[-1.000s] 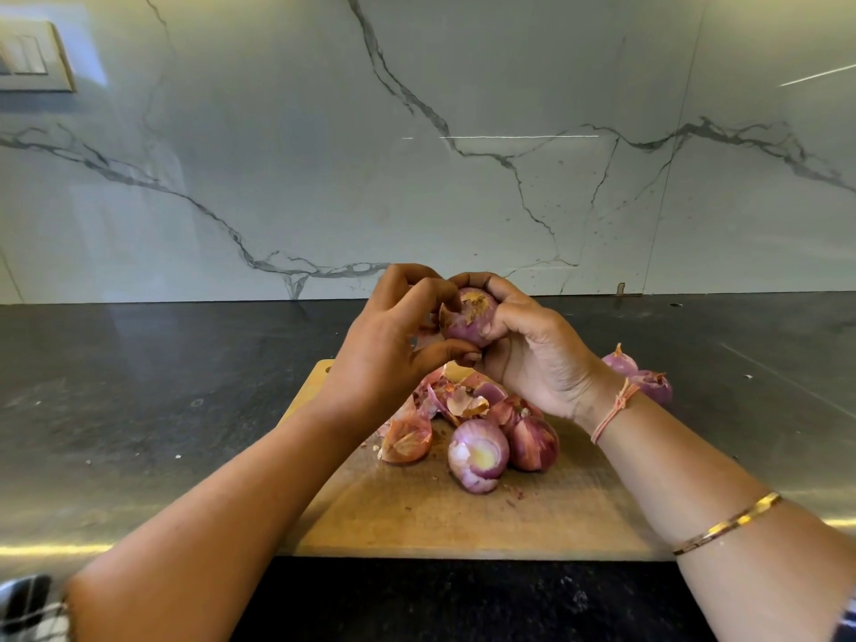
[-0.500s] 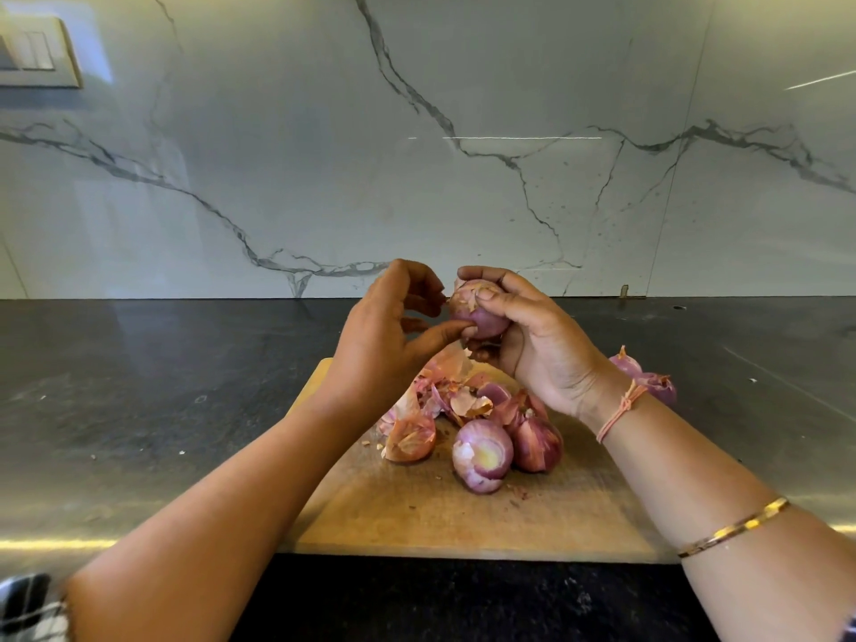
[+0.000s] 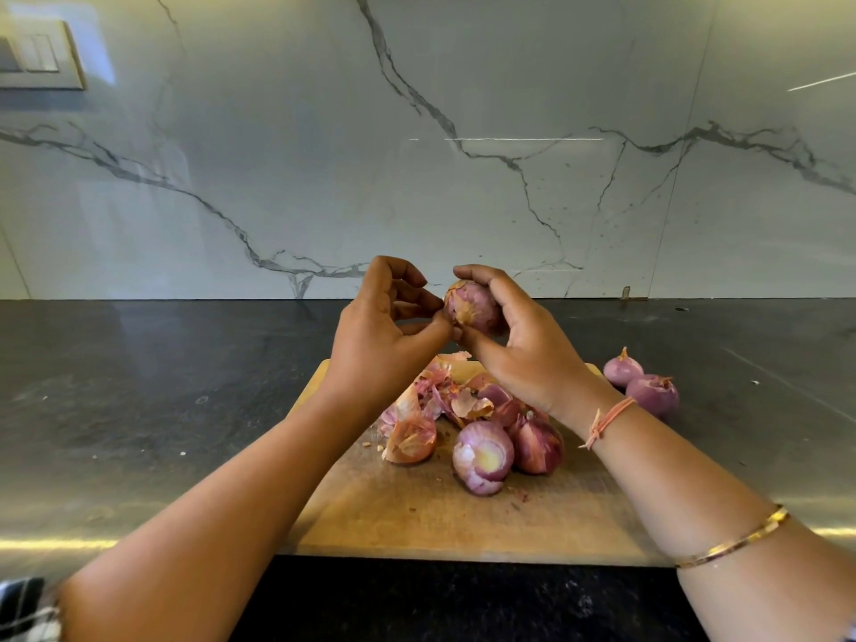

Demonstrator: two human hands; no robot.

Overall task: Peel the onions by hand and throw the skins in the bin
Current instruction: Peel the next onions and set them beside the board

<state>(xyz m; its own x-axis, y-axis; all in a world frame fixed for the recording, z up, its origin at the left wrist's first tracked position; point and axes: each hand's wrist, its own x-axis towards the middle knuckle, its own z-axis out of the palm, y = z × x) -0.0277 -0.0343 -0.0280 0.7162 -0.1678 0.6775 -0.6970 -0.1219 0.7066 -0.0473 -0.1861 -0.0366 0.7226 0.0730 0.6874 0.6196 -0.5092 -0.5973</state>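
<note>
Head view: right hand [image 3: 523,349] grips a round, papery onion [image 3: 476,302]; left hand [image 3: 380,345] pinches its flaky skin [image 3: 462,313].

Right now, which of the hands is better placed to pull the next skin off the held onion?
The left hand. Its thumb and fingertip pinch the loose skin on the onion, while the right hand is curled round that onion and steadies it.

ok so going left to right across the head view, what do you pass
wall switch → left hand → held onion → right hand → two loose onions
</note>
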